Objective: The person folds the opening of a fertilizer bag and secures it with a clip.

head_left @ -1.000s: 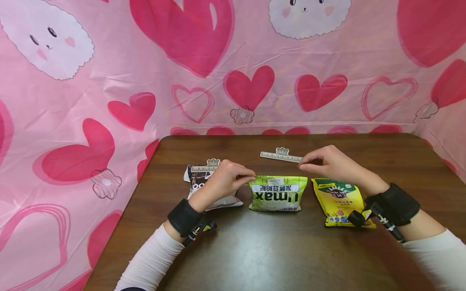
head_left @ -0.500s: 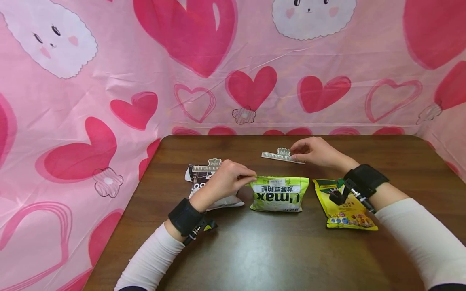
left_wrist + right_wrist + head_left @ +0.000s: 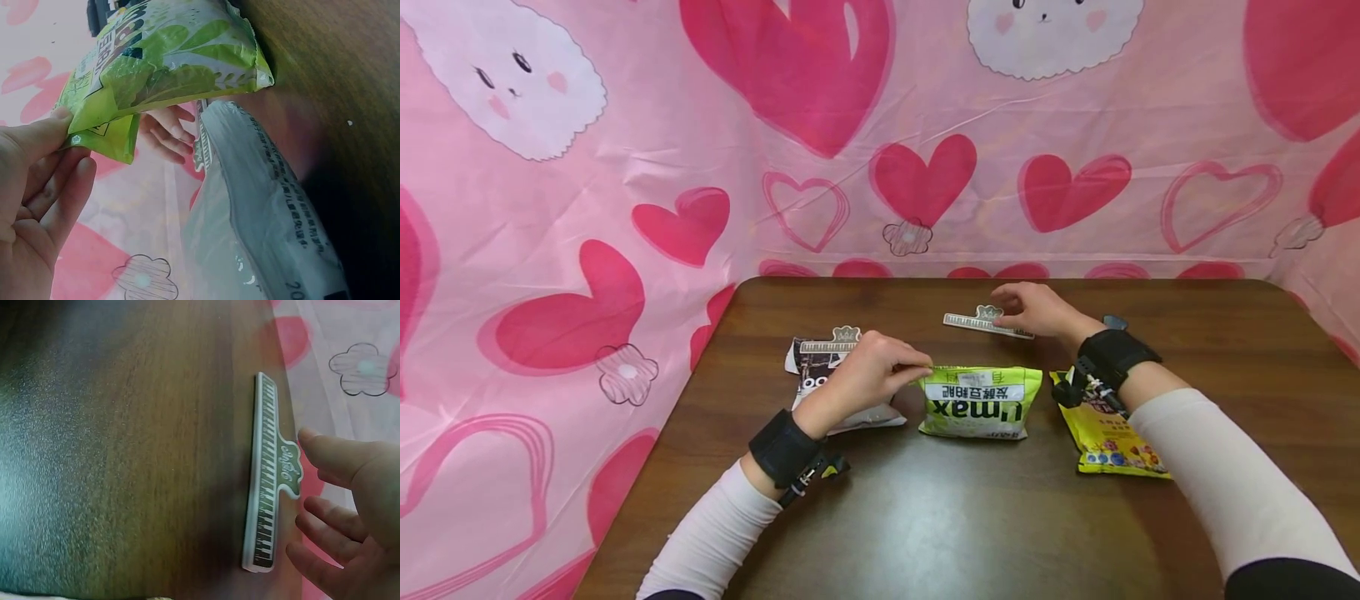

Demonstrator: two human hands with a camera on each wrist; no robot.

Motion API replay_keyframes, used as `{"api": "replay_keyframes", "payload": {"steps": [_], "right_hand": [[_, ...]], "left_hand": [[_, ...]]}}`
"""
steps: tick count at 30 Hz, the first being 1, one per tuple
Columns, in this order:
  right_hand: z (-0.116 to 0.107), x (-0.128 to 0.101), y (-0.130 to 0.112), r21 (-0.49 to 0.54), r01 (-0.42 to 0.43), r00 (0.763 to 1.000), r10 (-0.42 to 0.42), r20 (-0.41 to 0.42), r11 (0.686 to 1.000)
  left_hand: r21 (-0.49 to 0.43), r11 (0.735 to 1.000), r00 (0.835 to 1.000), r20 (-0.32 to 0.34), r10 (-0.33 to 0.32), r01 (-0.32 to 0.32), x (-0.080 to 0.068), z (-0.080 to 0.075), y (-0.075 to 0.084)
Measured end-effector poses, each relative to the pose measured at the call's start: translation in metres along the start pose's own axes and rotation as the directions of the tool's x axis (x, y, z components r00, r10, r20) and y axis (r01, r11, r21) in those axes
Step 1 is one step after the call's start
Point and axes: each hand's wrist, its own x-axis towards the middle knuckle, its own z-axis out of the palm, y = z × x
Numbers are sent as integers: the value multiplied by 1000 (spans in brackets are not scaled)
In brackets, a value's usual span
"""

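Note:
My left hand pinches the top corner of a green plastic bag lettered "Umax" upside down. In the left wrist view, thumb and fingers grip the folded green edge of that bag. Behind it on the table lies a long clip with a piano-key pattern and a scalloped handle. My right hand is at that handle, fingers parted and loosely bent. From the right wrist, the clip lies between table and hand; the fingertips are close to its handle, and contact is hard to tell.
A black and white bag on the left bears a similar piano-key clip across its top. To the right, a yellow bag lies partly under my right forearm. A pink heart-print cloth hangs behind the wooden table.
My right hand has moved left along the clip from its right end to its handle. The left hand keeps its pinch on the green bag, and the clip stays in place.

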Motion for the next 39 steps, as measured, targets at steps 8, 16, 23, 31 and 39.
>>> {"api": "replay_keyframes", "payload": {"steps": [8,16,23,31,39], "right_hand": [[8,5,6,-42,-32,999,33,19,999],[13,9,3,-118,1,1000,0,5,993],[17,13,-4,-232,25,999,-30,-19,972],[17,11,-9,-214,-45,998,37,-41,976],[17,6,-8,-187,-61,997,50,-65,980]], "left_hand": [[-13,1000,1000,-2,0,0,0,2,2],[-4,1000,1000,-12,-5,5,0,3,2],[5,1000,1000,-14,-12,12,-1,3,2],[8,1000,1000,-10,-15,15,-1,3,1],[3,1000,1000,-11,-20,20,-2,4,0]]}}
